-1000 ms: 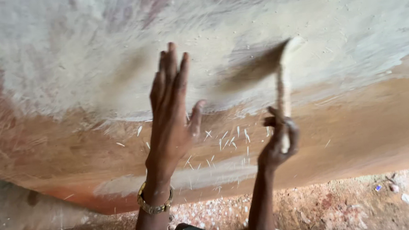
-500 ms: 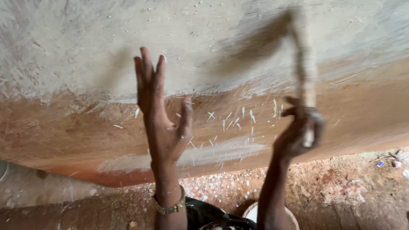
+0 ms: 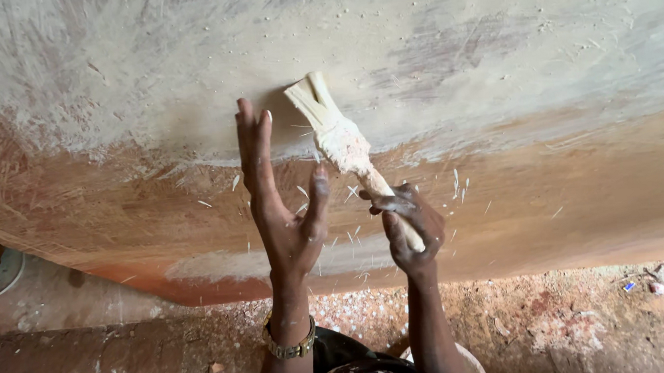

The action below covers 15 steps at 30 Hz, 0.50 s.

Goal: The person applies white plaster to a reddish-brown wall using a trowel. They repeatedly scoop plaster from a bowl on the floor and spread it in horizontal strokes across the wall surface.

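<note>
Whitewashing looks under way: the right hand (image 3: 409,228) grips a fibre brush (image 3: 342,142) whose splayed tip meets the wall (image 3: 496,52) just above the flat, open, empty left hand (image 3: 282,207), so another firm stroke seems due.

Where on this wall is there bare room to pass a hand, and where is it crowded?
Free: the whitewashed wall right of the brush, and the pale stretch left of the left hand. The brown band right of the right hand is also bare. Crowded: the centre, where both hands and the brush sit close together.
</note>
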### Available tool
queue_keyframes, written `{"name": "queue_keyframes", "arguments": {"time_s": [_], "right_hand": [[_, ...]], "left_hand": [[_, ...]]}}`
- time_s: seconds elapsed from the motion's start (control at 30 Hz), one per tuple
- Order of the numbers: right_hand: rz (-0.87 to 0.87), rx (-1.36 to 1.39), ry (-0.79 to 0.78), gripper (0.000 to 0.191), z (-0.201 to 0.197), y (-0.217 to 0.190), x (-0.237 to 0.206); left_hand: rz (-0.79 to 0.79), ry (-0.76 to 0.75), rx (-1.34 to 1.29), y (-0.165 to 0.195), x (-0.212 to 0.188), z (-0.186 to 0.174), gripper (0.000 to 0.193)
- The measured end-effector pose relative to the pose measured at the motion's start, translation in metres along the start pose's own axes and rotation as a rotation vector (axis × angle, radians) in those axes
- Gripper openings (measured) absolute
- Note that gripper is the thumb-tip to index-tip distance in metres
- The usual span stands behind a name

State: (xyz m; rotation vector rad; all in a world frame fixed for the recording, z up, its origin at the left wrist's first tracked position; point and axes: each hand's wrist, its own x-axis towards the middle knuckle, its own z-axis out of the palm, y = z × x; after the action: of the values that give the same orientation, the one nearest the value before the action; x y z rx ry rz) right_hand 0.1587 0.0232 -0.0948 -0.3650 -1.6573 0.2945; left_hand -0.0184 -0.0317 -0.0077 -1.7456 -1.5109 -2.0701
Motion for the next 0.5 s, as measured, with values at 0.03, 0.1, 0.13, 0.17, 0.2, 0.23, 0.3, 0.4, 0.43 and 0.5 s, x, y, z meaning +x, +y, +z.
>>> {"name": "queue_keyframes", "arguments": {"time_s": [0.03, 0.1, 0.13, 0.17, 0.2, 0.23, 0.3, 0.4, 0.43, 0.5], "right_hand": [[-0.008, -0.047, 0.031, 0.023, -0.005, -0.001, -0.002], [-0.047, -0.139, 0.100, 0.022, -0.026, 0.006, -0.001], [-0.042, -0.074, 0.201, 0.022, -0.035, 0.013, 0.000], [-0.025, -0.012, 0.296, 0.023, -0.047, 0.018, -0.002], [-0.027, -0.093, 0.399, 0.025, -0.061, 0.022, -0.004], [-0.032, -0.171, 0.506, 0.027, -0.072, 0.026, -0.007], [-0.024, -0.254, 0.619, 0.029, -0.091, 0.032, -0.010], [-0.030, -0.290, 0.678, 0.030, -0.094, 0.035, -0.014], [-0.038, -0.285, 0.680, 0.030, -0.088, 0.033, -0.014], [0.008, -0.241, 0.511, 0.030, -0.068, 0.022, -0.017]], "left_hand": [[-0.010, 0.008, 0.000, 0.000, -0.001, 0.000, 0.070], [-0.020, 0.011, -0.001, 0.000, -0.002, 0.000, 0.068], [-0.028, 0.001, 0.000, 0.001, -0.004, -0.001, 0.067], [-0.049, -0.013, 0.003, 0.003, -0.007, -0.002, 0.066], [-0.061, -0.031, 0.003, 0.003, -0.009, -0.003, 0.067], [-0.067, -0.047, 0.004, 0.004, -0.010, -0.005, 0.067], [-0.071, -0.060, 0.005, 0.003, -0.011, -0.007, 0.068], [-0.095, -0.066, 0.002, 0.005, -0.014, -0.010, 0.067], [-0.094, -0.060, -0.006, 0.005, -0.014, -0.010, 0.066], [-0.086, -0.030, 0.001, 0.007, -0.015, -0.009, 0.064]]}}
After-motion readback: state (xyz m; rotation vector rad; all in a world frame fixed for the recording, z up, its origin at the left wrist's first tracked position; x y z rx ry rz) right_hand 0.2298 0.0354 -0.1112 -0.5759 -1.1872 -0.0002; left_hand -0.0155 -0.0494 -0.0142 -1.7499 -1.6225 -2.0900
